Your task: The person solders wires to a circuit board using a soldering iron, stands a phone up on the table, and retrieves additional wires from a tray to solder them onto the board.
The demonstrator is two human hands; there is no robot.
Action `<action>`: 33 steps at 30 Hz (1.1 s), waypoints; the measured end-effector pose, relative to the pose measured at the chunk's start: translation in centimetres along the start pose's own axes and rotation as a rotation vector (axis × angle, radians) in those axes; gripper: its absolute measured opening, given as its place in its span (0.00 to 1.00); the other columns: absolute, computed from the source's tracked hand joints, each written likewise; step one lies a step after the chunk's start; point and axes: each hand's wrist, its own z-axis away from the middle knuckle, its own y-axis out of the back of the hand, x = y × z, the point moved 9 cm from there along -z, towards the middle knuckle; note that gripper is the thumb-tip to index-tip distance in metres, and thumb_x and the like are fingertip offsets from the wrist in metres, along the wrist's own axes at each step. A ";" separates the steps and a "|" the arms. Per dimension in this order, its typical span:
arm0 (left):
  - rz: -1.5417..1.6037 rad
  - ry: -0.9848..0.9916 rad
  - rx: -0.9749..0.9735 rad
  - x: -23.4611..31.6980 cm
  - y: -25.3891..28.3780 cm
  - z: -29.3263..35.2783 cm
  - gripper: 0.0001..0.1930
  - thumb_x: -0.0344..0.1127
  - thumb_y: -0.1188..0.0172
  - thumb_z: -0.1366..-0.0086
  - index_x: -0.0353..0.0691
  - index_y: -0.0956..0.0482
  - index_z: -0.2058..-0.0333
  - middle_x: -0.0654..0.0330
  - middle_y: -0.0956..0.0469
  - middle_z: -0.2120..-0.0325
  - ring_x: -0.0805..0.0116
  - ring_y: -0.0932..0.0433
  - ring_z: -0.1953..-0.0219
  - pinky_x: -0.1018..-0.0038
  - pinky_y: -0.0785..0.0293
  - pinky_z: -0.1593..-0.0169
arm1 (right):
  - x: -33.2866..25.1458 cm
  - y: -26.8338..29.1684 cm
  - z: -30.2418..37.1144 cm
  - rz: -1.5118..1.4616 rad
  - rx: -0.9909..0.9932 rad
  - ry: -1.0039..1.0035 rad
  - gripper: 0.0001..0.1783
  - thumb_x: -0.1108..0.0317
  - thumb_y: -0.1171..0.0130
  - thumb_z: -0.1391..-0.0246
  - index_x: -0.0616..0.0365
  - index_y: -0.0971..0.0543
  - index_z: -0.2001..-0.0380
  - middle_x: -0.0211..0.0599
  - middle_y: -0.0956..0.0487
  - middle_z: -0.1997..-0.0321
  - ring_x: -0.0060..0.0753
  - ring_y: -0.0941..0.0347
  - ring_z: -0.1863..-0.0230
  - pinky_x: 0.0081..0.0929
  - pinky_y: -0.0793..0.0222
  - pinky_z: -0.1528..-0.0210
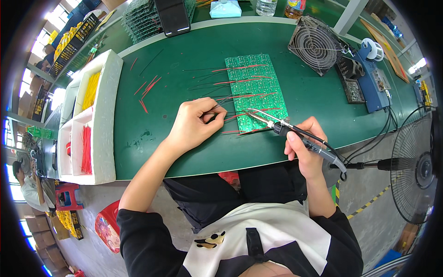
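A green circuit board panel (pixel 251 87) lies on the green workbench, with red and black wires running across it and out past its left edge. My right hand (pixel 308 147) grips a soldering iron (pixel 286 129) with a thin metal tube along it. The iron's tip is over the lower left part of the panel; whether it touches cannot be made out. At the panel's left edge my left hand (pixel 198 122) is closed, fingertips pinched on a thin black wire (pixel 213 115). Part of that wire is hidden by the fingers.
A white foam box (pixel 107 115) at left holds yellow wires (pixel 92 90) and red wires (pixel 86 148). Loose red wires (pixel 150 87) lie nearby. Far right stand a square fan (pixel 314 45) and a blue soldering unit (pixel 373 81) with cables. A phone (pixel 172 17) stands at the back.
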 end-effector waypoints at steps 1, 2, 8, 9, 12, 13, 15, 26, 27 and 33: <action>-0.002 0.013 -0.003 0.0 0.0 0.0 0.06 0.22 0.43 0.51 0.31 0.31 0.82 0.65 0.37 0.88 0.82 0.42 0.82 0.81 0.41 0.77 | 0.0 0.1 0.0 0.001 0.000 0.000 0.10 0.73 0.42 0.51 0.60 0.34 0.74 0.32 0.27 0.84 0.14 0.34 0.86 0.11 0.40 0.86; -0.001 0.013 -0.003 -0.1 0.0 0.0 0.06 0.22 0.43 0.51 0.31 0.31 0.82 0.65 0.37 0.88 0.82 0.42 0.82 0.81 0.41 0.77 | 0.0 0.2 -0.1 -0.032 0.010 0.002 0.10 0.72 0.42 0.50 0.60 0.34 0.73 0.33 0.27 0.84 0.15 0.34 0.87 0.11 0.40 0.87; -0.023 0.019 -0.010 0.0 0.1 0.0 0.04 0.23 0.43 0.51 0.31 0.28 0.81 0.66 0.39 0.89 0.81 0.42 0.82 0.81 0.40 0.77 | -1.1 2.4 -0.2 -0.109 0.128 0.070 0.08 0.72 0.45 0.49 0.60 0.35 0.72 0.37 0.29 0.86 0.18 0.37 0.89 0.12 0.41 0.88; -0.012 0.017 -0.005 0.0 0.1 0.0 0.03 0.23 0.43 0.51 0.31 0.28 0.80 0.66 0.40 0.89 0.81 0.42 0.82 0.81 0.40 0.77 | -1.7 3.1 -0.3 -0.079 0.163 0.112 0.08 0.72 0.45 0.48 0.60 0.35 0.72 0.37 0.29 0.86 0.18 0.37 0.90 0.13 0.42 0.88; 0.005 0.020 -0.001 0.0 0.1 0.0 0.02 0.23 0.43 0.51 0.31 0.26 0.79 0.67 0.39 0.89 0.82 0.43 0.82 0.81 0.40 0.77 | -3.5 6.2 -1.0 0.052 0.284 0.227 0.08 0.71 0.47 0.47 0.61 0.34 0.72 0.36 0.29 0.86 0.18 0.38 0.89 0.13 0.42 0.86; 0.016 0.022 -0.006 0.0 -0.1 -0.1 0.02 0.23 0.43 0.50 0.31 0.26 0.79 0.67 0.38 0.88 0.82 0.43 0.82 0.82 0.40 0.77 | -3.7 7.6 -1.2 0.077 0.335 0.246 0.08 0.70 0.46 0.47 0.61 0.34 0.72 0.35 0.29 0.85 0.17 0.38 0.89 0.13 0.43 0.86; 0.023 0.038 -0.004 -0.2 0.0 0.0 0.01 0.23 0.43 0.49 0.31 0.25 0.77 0.67 0.37 0.88 0.83 0.43 0.82 0.82 0.40 0.77 | -4.0 10.4 -1.4 0.129 0.434 0.285 0.09 0.68 0.45 0.47 0.60 0.33 0.71 0.35 0.29 0.84 0.17 0.38 0.88 0.12 0.44 0.85; 0.021 0.113 -0.006 -0.4 1.2 -0.1 0.07 0.28 0.49 0.40 0.31 0.25 0.71 0.62 0.31 0.83 0.81 0.40 0.83 0.80 0.42 0.79 | -2.7 14.8 -1.5 0.128 0.600 0.301 0.08 0.67 0.43 0.48 0.57 0.31 0.73 0.31 0.29 0.83 0.16 0.37 0.85 0.12 0.42 0.83; -0.059 0.042 0.051 0.0 1.9 -0.1 0.07 0.28 0.50 0.40 0.31 0.25 0.72 0.61 0.31 0.83 0.79 0.40 0.83 0.78 0.42 0.79 | -2.6 14.9 -1.5 0.105 0.602 0.299 0.08 0.67 0.43 0.48 0.58 0.31 0.72 0.32 0.28 0.82 0.17 0.36 0.85 0.12 0.41 0.82; -0.299 -0.208 0.350 3.8 5.1 0.1 0.01 0.24 0.47 0.46 0.35 0.28 0.76 0.55 0.28 0.82 0.59 0.27 0.82 0.71 0.33 0.79 | -2.5 13.7 -1.5 0.025 0.594 0.282 0.09 0.67 0.42 0.49 0.59 0.30 0.71 0.32 0.28 0.82 0.17 0.36 0.84 0.12 0.40 0.81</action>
